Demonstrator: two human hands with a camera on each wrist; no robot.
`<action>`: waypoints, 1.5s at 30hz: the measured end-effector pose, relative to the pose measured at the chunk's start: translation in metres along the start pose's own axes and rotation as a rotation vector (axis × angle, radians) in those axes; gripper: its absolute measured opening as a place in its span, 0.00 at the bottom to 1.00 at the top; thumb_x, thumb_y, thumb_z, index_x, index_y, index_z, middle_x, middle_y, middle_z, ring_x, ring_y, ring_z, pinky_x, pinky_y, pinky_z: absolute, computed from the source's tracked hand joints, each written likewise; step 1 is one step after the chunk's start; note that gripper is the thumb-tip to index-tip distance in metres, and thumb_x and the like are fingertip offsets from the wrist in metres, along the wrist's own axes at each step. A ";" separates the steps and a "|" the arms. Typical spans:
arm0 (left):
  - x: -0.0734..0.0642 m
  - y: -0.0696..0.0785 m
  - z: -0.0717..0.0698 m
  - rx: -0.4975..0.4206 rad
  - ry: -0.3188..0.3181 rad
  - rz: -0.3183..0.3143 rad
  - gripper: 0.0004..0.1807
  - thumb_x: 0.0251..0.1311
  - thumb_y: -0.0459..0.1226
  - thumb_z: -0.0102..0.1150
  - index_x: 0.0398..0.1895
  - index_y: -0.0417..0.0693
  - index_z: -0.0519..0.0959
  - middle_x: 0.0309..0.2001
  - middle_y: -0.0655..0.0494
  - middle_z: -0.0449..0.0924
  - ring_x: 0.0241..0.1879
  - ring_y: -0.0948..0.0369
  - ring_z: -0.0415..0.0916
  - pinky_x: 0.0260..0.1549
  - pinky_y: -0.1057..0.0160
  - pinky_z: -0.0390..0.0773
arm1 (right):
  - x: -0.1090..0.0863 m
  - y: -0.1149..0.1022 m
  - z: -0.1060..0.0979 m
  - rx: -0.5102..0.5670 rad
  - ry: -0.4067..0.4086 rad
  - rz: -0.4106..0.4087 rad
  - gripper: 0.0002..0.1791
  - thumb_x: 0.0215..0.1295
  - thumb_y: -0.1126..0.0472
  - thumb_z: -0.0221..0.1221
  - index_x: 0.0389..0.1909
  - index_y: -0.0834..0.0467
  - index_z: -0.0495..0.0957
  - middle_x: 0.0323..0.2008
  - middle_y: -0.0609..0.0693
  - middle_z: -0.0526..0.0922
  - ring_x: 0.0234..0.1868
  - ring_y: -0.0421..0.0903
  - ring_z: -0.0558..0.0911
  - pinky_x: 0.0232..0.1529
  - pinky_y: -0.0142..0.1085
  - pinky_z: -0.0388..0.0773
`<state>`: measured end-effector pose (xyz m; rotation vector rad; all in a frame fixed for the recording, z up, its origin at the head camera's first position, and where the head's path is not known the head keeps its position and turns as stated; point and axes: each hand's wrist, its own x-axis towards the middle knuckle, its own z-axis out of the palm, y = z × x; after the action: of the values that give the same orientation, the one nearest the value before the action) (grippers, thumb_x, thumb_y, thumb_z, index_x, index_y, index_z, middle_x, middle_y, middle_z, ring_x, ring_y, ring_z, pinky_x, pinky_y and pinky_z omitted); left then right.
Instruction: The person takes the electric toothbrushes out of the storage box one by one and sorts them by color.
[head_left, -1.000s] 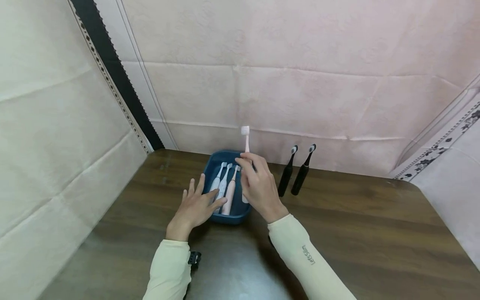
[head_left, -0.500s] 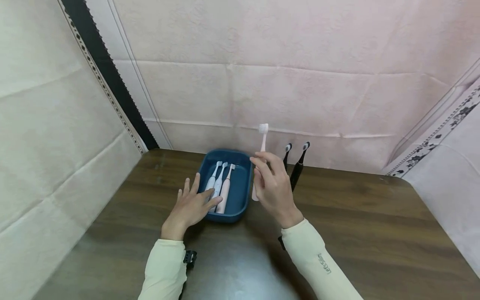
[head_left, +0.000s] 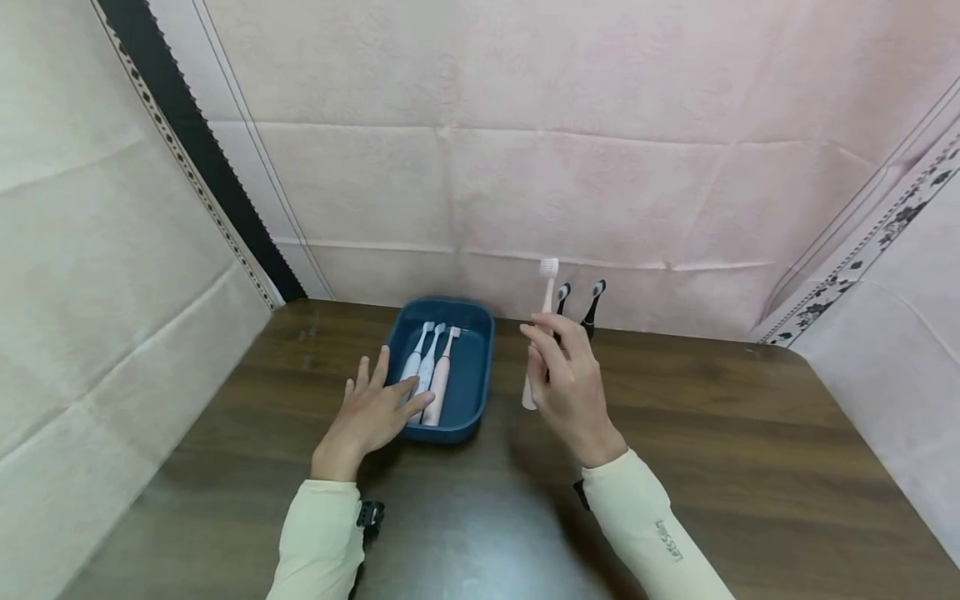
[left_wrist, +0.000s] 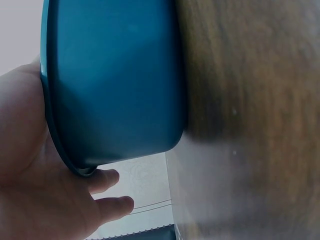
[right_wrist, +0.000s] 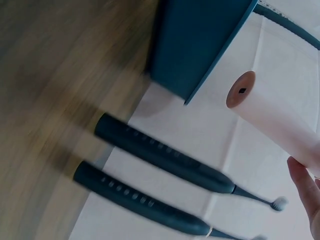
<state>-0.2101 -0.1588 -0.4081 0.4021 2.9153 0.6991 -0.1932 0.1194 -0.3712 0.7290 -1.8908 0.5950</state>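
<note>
While your right hand [head_left: 573,383] pinches a pale pink toothbrush [right_wrist: 277,120] between its fingers, bristles up, two black toothbrushes [right_wrist: 165,160] just beyond those fingers, your left hand [head_left: 367,421] reaches, fingers spread, over the rim of the blue tray [head_left: 481,407], three pale toothbrushes [head_left: 439,379] near them inside.

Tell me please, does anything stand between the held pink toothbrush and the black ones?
Nothing visible stands between the pink electric toothbrush and the black electric toothbrushes, though the right hand partly covers these in the head view.

Smooth plastic tub [left_wrist: 120,85], wood-grain tbl [head_left: 720,425] w/ sheen
R of tub: pink brush [right_wrist: 277,125] & blk brushes [right_wrist: 165,156], smooth matt plastic; behind tub: creased matt cloth [head_left: 525,83].
</note>
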 end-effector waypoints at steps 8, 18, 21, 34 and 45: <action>0.000 -0.001 0.000 0.005 -0.006 0.003 0.40 0.72 0.66 0.41 0.73 0.49 0.71 0.81 0.37 0.30 0.76 0.31 0.24 0.69 0.29 0.34 | -0.013 0.016 -0.024 -0.044 0.022 0.057 0.20 0.59 0.82 0.61 0.52 0.68 0.81 0.55 0.65 0.77 0.51 0.63 0.77 0.42 0.47 0.80; 0.000 -0.001 0.000 -0.004 -0.011 -0.002 0.40 0.72 0.66 0.41 0.74 0.49 0.70 0.81 0.37 0.29 0.76 0.31 0.24 0.69 0.29 0.34 | -0.026 0.039 -0.058 -0.109 0.069 0.103 0.23 0.53 0.86 0.62 0.51 0.70 0.81 0.54 0.67 0.78 0.50 0.64 0.78 0.50 0.35 0.75; 0.000 -0.001 -0.001 -0.006 -0.012 -0.005 0.40 0.72 0.66 0.41 0.74 0.49 0.69 0.81 0.37 0.29 0.76 0.32 0.24 0.69 0.29 0.34 | -0.029 0.048 -0.067 -0.129 0.086 0.117 0.23 0.52 0.87 0.61 0.50 0.70 0.81 0.53 0.68 0.78 0.49 0.64 0.78 0.50 0.33 0.73; -0.001 0.000 -0.002 -0.002 -0.011 0.004 0.40 0.72 0.66 0.40 0.74 0.48 0.70 0.81 0.36 0.30 0.76 0.31 0.23 0.69 0.28 0.34 | -0.045 0.080 -0.086 -0.207 0.099 0.175 0.22 0.55 0.85 0.59 0.51 0.70 0.81 0.53 0.67 0.78 0.49 0.68 0.77 0.45 0.47 0.74; -0.001 0.001 -0.001 -0.006 -0.010 -0.010 0.40 0.71 0.66 0.41 0.73 0.50 0.71 0.81 0.37 0.31 0.76 0.31 0.24 0.69 0.28 0.35 | -0.053 0.096 -0.075 -0.203 0.057 0.211 0.21 0.54 0.85 0.59 0.50 0.70 0.82 0.53 0.67 0.79 0.50 0.68 0.76 0.43 0.53 0.75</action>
<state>-0.2091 -0.1586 -0.4070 0.3887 2.9026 0.7025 -0.1968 0.2496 -0.3986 0.3803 -1.9550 0.5382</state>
